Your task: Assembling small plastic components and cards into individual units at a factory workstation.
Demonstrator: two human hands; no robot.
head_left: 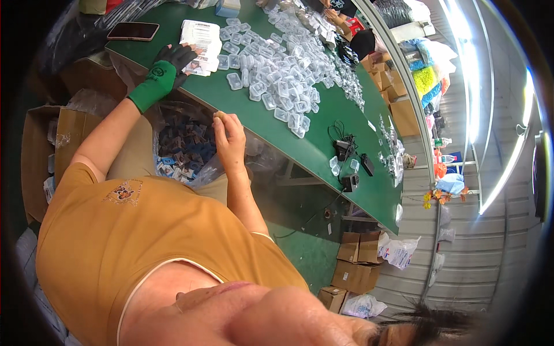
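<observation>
My left hand (171, 64), in a green and black glove with bare fingertips, lies at the table edge with its fingers stretched over a white printed sheet (202, 39). The fingers are apart and touch the sheet's near side. My right hand (231, 138) is bare and held at the table's edge, its thumb and fingers curled together; what they hold, if anything, I cannot make out. Beyond both hands spreads a large heap of small clear plastic boxes (283, 86). Below the edge, between my arms, an open plastic bag (209, 177) holds many small blue, white and dark pieces.
A phone (133, 32) lies on the green table (231, 101) at the left. Farther right are black power adapters (344, 149) with cables and a few loose clear boxes. An open cardboard box (36, 141) stands at my left; more cartons (355, 275) sit on the floor.
</observation>
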